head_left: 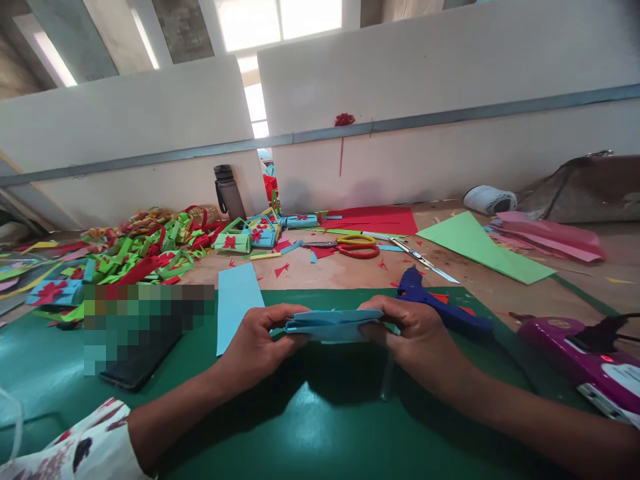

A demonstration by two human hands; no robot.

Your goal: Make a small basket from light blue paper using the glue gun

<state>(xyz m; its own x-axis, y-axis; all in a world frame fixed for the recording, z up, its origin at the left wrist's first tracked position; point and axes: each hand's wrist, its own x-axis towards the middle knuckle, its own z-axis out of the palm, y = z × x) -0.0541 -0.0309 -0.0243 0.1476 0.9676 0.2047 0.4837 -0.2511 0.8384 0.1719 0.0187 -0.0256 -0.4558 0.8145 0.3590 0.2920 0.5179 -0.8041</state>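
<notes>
Between my two hands is a folded piece of light blue paper [333, 325], held level above the green mat [310, 433]. My left hand [265, 337] pinches its left end, thumb below and fingers above. At the right end my right hand [407, 330] grips it the same way. A flat blue paper sheet [237, 300] lies on the mat beyond my left hand. Just behind my right hand rests a blue glue gun [450, 310], partly covered by that hand. Below the right hand a clear glue stick [386, 380] shows on the mat.
Scissors [350, 247] and a cutter knife [423, 259] lie beyond the mat. Small paper bags [245, 237] and a green-and-red paper heap [155, 247] are at the left. A phone [145, 353] lies left, a purple power strip [575, 360] right. A bottle [230, 193] stands behind.
</notes>
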